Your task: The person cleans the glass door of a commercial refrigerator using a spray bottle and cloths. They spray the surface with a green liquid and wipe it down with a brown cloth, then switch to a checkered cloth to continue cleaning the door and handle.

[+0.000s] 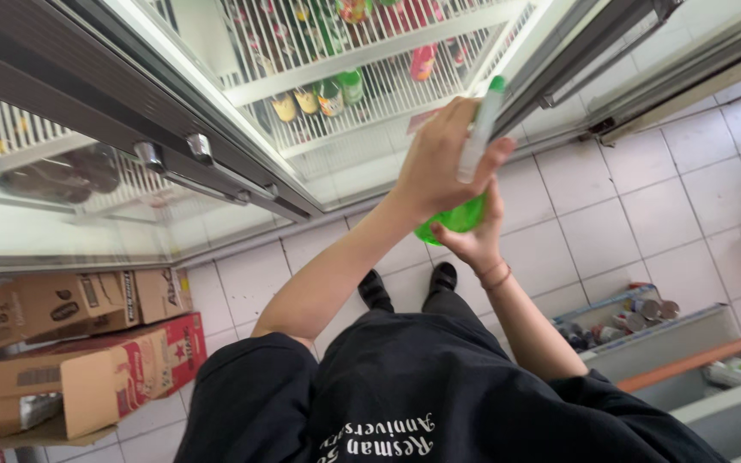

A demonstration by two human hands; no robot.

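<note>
My left hand (441,163) is wrapped around the middle of a green bottle (454,219) that has a pale label and a green cap. My right hand (476,246) cups the bottle's base from below. I hold the bottle upright in front of an open glass-door cooler (362,56). The cooler's white wire shelves carry several green, yellow and red bottles (329,96). My black shirt and black shoes (408,286) show below my hands.
The cooler's door frame and handle (190,163) run diagonally at the left. Cardboard boxes (79,343) are stacked on the white tiled floor at the lower left. A tray of cans (628,317) and a grey counter edge (696,369) are at the lower right.
</note>
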